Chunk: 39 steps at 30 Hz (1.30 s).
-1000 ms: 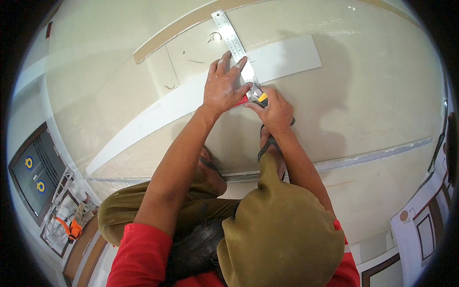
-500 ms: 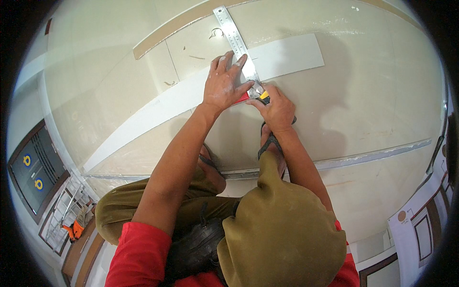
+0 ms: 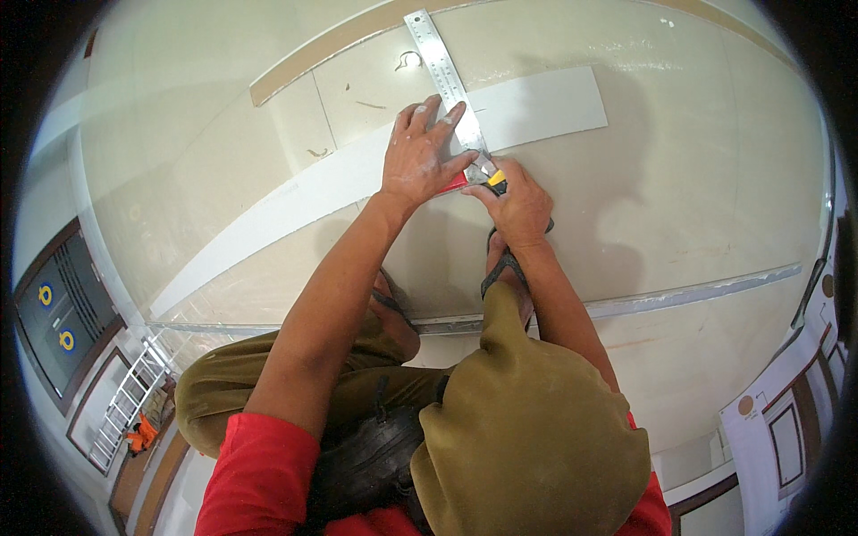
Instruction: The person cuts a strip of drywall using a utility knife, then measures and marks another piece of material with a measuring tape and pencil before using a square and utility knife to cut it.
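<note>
A white curved strip of board [image 3: 259,214] lies across the floor in front of me. Over it sits a try square, its steel ruler blade [image 3: 436,58] pointing away and its red handle [image 3: 454,183] at the near edge. My left hand [image 3: 418,156] presses the square down, forefinger along the blade and thumb by the handle. In my right hand [image 3: 518,201] is a utility knife [image 3: 496,179] with yellow and black on it, its tip end against the square near the strip's near edge. The fingers partly hide the knife.
Beyond the strip lies a long brown-edged board [image 3: 331,58]; curled offcuts [image 3: 408,60] are scattered near it. A narrow metal-like rail [image 3: 697,290] crosses the floor close to my sandalled feet [image 3: 507,268]. A white ladder [image 3: 130,402] stands at the left.
Both hands, the square and the knife keep nearly the same place on the strip. The view has shifted very slightly.
</note>
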Available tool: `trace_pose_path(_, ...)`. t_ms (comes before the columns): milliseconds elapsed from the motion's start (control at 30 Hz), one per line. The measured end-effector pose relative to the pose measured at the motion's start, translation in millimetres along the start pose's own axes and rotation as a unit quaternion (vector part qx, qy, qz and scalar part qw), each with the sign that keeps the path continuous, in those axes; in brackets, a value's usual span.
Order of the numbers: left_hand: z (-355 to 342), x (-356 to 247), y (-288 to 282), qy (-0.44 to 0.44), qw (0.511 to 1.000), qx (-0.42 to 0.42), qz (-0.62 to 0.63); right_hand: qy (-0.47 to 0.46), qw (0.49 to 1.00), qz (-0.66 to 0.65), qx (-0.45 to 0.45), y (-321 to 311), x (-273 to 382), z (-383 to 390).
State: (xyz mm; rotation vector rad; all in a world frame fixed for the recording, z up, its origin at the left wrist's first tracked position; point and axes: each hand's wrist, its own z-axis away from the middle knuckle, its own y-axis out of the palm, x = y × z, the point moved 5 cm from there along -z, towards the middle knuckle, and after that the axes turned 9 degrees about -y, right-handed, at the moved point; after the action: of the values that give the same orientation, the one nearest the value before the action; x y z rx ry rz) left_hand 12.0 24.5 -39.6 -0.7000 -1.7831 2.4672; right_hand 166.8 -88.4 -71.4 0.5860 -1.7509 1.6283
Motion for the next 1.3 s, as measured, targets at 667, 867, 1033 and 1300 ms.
trace_pose_path(667,-2.1,-0.6,1.5,-0.004,1.0,0.005,-0.018,0.01,1.0,0.01,0.008,1.4,-3.3,0.0)
trace_pose_path(867,-1.3,-0.5,-0.2,0.006,1.0,-0.014,0.003,0.021,0.999,0.02,0.018,3.8,-4.3,0.2)
trace_pose_path(1033,-1.5,-3.2,-0.6,0.009,1.0,-0.018,-0.001,0.016,1.0,0.014,0.009,1.3,-4.1,-0.1)
trace_pose_path(1300,-1.7,-5.0,-2.3,0.006,1.0,-0.017,-0.005,0.015,1.0,0.011,0.013,2.6,-4.8,0.3)
